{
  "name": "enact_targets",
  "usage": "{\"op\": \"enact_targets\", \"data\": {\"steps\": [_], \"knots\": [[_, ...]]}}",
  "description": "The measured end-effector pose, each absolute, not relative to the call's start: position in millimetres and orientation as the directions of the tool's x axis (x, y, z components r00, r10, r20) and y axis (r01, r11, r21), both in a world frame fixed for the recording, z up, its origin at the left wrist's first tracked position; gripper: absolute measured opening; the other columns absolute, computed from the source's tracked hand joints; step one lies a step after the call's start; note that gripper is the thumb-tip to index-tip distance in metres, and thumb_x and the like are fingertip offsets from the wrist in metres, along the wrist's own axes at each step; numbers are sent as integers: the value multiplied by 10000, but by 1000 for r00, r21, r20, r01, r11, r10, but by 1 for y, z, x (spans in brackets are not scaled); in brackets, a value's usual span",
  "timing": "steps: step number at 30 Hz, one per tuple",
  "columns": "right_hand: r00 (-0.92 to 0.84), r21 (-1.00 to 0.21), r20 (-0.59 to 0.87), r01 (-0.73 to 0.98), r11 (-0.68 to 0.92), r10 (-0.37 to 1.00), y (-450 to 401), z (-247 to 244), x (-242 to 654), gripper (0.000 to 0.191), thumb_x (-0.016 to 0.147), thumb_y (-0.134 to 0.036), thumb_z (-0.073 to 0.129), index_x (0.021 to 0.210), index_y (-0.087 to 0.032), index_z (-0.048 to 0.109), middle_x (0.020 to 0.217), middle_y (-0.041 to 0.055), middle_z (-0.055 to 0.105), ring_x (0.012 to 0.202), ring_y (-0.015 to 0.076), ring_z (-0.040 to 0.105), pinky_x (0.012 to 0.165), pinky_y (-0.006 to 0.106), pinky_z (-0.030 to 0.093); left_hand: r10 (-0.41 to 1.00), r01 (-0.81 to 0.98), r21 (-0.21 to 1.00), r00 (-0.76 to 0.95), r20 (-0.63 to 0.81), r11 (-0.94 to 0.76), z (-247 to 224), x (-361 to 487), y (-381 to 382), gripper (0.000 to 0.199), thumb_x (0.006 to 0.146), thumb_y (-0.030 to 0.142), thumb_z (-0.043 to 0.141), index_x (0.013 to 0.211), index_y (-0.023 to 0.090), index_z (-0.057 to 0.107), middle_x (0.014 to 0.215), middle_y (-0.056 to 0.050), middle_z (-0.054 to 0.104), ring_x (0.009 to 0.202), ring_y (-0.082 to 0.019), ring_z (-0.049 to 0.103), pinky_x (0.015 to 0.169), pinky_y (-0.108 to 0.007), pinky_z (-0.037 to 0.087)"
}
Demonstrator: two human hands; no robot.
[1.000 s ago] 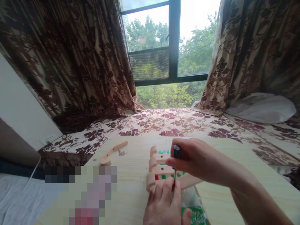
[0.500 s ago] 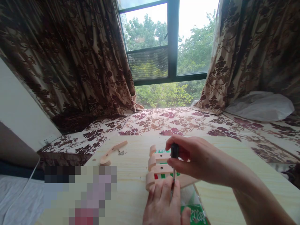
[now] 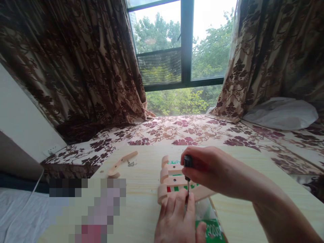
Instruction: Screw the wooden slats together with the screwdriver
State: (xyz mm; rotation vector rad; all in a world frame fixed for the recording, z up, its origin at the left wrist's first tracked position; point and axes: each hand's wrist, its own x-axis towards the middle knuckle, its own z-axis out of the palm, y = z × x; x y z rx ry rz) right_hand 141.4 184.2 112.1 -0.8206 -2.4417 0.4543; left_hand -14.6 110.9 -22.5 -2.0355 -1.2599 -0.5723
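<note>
My right hand (image 3: 199, 163) is closed around the black handle of a screwdriver (image 3: 187, 162), held upright. Its thin metal shaft points down between the fingers of my left hand (image 3: 174, 214). That hand presses on the nearest of several curved pale wooden hooks (image 3: 205, 191), its fingers around the screwdriver's tip; what lies right under the tip is hidden. Two more wooden hooks (image 3: 168, 180) lie behind it in a row, each with a dark screw hole showing. Beneath them is a green and white plastic packet (image 3: 211, 229) printed "220g".
On the light wooden table (image 3: 136, 209) at the left lie a loose wooden hook (image 3: 124, 160) and several small screws (image 3: 131, 164). A pixelated patch covers the lower left. Beyond the table is a flowered window ledge (image 3: 177, 130) with a white plastic bag (image 3: 283, 113) at the right.
My right hand has turned slightly around the screwdriver handle, its fingers more curled. My left hand and the wooden hooks stay in place.
</note>
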Motion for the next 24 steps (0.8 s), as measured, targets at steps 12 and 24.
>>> {"op": "enact_targets", "data": {"steps": [12,24], "knots": [[-666,-500,364,450,740,651,186,113,145,42,821,-254,542,815,-223,569,617,-59,494,554,81,413,516,206,305,581,895,-311,444,682,-320,-17,-14,111,452,787,494,476,1100,182,570,1061,-22,623,913,-177,585,778,-272,478],[-685,-485,369,434,759,628,185,112,141,44,804,-233,563,848,-231,558,623,-71,496,554,71,410,521,193,302,569,903,-296,428,703,-313,-9,-9,111,399,839,437,377,1049,182,601,1017,-15,646,897,-172,586,763,-274,466]]}}
